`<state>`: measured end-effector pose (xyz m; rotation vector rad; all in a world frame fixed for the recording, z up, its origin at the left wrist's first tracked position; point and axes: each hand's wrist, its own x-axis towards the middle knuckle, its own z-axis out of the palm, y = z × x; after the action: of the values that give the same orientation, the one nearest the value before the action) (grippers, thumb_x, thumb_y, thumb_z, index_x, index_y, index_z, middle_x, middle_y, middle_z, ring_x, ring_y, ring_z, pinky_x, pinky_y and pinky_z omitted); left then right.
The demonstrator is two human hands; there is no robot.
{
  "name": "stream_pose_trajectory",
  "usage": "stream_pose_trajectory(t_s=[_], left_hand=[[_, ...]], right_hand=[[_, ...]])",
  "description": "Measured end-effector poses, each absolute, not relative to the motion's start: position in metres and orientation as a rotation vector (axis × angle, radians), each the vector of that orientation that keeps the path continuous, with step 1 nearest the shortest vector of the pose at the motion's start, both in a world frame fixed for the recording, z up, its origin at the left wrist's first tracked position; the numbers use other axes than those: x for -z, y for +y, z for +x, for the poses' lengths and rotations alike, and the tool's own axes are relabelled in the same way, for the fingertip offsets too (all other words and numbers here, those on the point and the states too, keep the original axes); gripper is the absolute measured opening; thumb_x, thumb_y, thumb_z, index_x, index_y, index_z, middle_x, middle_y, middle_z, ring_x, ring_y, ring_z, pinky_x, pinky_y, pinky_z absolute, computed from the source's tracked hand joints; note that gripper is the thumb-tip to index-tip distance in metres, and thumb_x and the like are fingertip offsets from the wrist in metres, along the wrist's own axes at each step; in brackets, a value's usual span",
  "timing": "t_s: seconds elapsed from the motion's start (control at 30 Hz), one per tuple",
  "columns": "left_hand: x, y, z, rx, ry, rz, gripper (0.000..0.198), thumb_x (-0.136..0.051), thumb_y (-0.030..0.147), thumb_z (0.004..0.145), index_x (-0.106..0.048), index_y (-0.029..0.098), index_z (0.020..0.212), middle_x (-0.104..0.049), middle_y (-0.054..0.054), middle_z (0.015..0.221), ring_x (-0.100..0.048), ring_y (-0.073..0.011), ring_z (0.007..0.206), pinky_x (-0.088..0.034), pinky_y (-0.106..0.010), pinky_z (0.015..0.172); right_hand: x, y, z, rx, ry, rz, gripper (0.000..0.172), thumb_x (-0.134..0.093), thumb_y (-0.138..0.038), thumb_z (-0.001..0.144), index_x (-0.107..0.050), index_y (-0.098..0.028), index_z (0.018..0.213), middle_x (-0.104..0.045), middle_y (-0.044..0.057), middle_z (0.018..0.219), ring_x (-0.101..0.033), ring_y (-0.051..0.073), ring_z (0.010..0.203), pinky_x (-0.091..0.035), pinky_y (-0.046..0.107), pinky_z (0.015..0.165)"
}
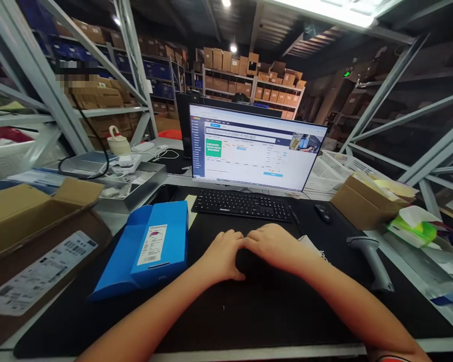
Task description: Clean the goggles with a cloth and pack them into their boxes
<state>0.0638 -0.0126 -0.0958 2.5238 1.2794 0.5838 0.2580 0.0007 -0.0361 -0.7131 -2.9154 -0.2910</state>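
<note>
A leftward sweep of the left forearm (pixel 162 312) could knock the blue cardboard box (pixel 131 254) beside it on the black desk mat (pixel 249 317), white label (pixel 153 245) uppermost. The left hand (pixel 225 251) has thumb wide of fingers; the right hand (pixel 275 246) curves to meet it, its grip impossible to tell.
</note>
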Motion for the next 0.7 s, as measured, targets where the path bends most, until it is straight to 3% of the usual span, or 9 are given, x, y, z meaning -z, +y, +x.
stream_pose_trajectory(t_s=[0.07, 0.17, 0.27, 0.33, 0.47, 0.53, 0.63, 0.7], left_hand=[[0.097, -0.011, 0.058, -0.641, 1.290, 2.479, 0.066, -0.096, 0.041, 0.041, -0.068, 0.020, 0.098, -0.066, -0.005, 0.099, -0.061, -0.0285, 0.095, -0.051, -0.041, 0.086], [0.101, -0.011, 0.049, -0.829, 1.419, 2.388, 0.088, -0.095, 0.047, 0.046, -0.060, 0.021, 0.123, -0.061, -0.010, 0.126, -0.054, -0.0321, 0.121, -0.042, -0.046, 0.107], [0.110, -0.013, 0.050, -1.323, 1.660, 1.959, 0.106, -0.085, 0.051, 0.066, -0.029, 0.019, 0.150, -0.030, -0.020, 0.156, -0.023, -0.0381, 0.147, -0.022, -0.057, 0.119], [0.118, -0.014, 0.056, -1.565, 1.455, 1.508, 0.114, -0.080, 0.053, 0.069, -0.013, 0.020, 0.154, -0.017, -0.022, 0.161, -0.020, -0.0395, 0.149, -0.024, -0.059, 0.118], [0.129, -0.021, 0.065, -1.461, 0.856, 1.129, 0.097, -0.072, 0.056, 0.077, -0.021, 0.019, 0.150, -0.042, -0.022, 0.150, -0.047, -0.0363, 0.136, -0.038, -0.054, 0.112], [0.130, -0.025, 0.062, -1.402, 0.794, 1.145, 0.097, -0.077, 0.054, 0.072, -0.027, 0.019, 0.147, -0.051, -0.019, 0.144, -0.050, -0.0354, 0.133, -0.037, -0.053, 0.113], [0.125, -0.027, 0.053, -1.286, 0.781, 1.259, 0.109, -0.085, 0.049, 0.059, -0.027, 0.018, 0.146, -0.052, -0.019, 0.143, -0.049, -0.0376, 0.133, -0.034, -0.056, 0.115], [0.118, -0.028, 0.048, -1.232, 0.869, 1.371, 0.112, -0.083, 0.043, 0.060, -0.022, 0.016, 0.149, -0.050, -0.020, 0.144, -0.048, -0.0375, 0.134, -0.033, -0.056, 0.115]], right_hand=[[0.051, 0.013, 0.241, 0.115, -2.698, -0.612, 0.012, -0.058, -0.013, 0.093, -0.068, -0.019, 0.087, -0.069, 0.002, 0.075, -0.063, 0.016, 0.065, -0.045, 0.025, 0.062], [0.067, 0.022, 0.235, 0.024, -2.379, -0.636, 0.019, -0.050, -0.014, 0.098, -0.065, -0.019, 0.088, -0.071, 0.002, 0.077, -0.067, 0.014, 0.068, -0.050, 0.022, 0.065], [0.070, 0.017, 0.242, 0.093, -2.098, -0.738, 0.024, -0.040, -0.012, 0.102, -0.062, -0.018, 0.093, -0.071, 0.005, 0.080, -0.068, 0.016, 0.073, -0.053, 0.026, 0.069], [0.070, 0.007, 0.243, 0.130, -1.931, -0.758, 0.022, -0.043, -0.012, 0.100, -0.062, -0.019, 0.094, -0.071, 0.005, 0.081, -0.068, 0.017, 0.073, -0.054, 0.027, 0.069], [0.077, -0.016, 0.231, 0.145, -1.809, -0.691, 0.019, -0.052, -0.009, 0.094, -0.065, -0.021, 0.097, -0.073, 0.003, 0.082, -0.070, 0.016, 0.071, -0.055, 0.026, 0.067], [0.080, -0.023, 0.224, 0.153, -1.861, -0.629, 0.019, -0.053, -0.007, 0.092, -0.065, -0.021, 0.096, -0.072, 0.002, 0.079, -0.069, 0.016, 0.070, -0.055, 0.026, 0.066], [0.075, -0.025, 0.225, 0.163, -1.965, -0.546, 0.019, -0.054, -0.005, 0.090, -0.065, -0.019, 0.097, -0.072, 0.003, 0.079, -0.069, 0.016, 0.070, -0.055, 0.026, 0.066], [0.064, -0.024, 0.233, 0.148, -1.978, -0.559, 0.019, -0.054, -0.005, 0.091, -0.066, -0.019, 0.097, -0.072, 0.003, 0.078, -0.069, 0.015, 0.070, -0.055, 0.024, 0.066]])
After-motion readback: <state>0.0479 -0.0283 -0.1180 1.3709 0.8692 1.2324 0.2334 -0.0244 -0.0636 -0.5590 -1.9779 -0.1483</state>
